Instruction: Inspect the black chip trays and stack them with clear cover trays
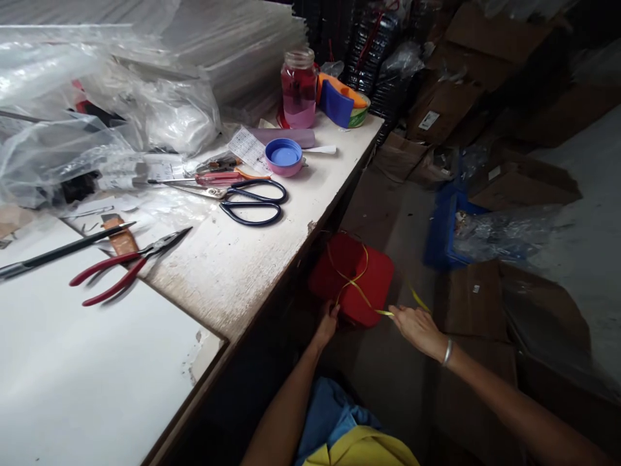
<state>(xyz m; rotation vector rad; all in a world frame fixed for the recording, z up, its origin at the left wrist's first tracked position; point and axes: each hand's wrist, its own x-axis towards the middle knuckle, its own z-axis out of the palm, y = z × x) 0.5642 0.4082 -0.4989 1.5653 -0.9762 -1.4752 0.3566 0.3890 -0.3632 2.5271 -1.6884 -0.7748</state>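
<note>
Below the worktop's front edge, your left hand closes its fingers on the near rim of one red square plastic stool seat, while your right hand, a silver bangle at its wrist, pinches one thin yellow ribbon strip that loops across that seat. On the white worn worktop you have one pair of red-handled long-nose pliers near the front edge, one pair of dark-handled scissors further back, one round blue-and-pink lid, and one glass jar of pink liquid toward the far corner
</note>
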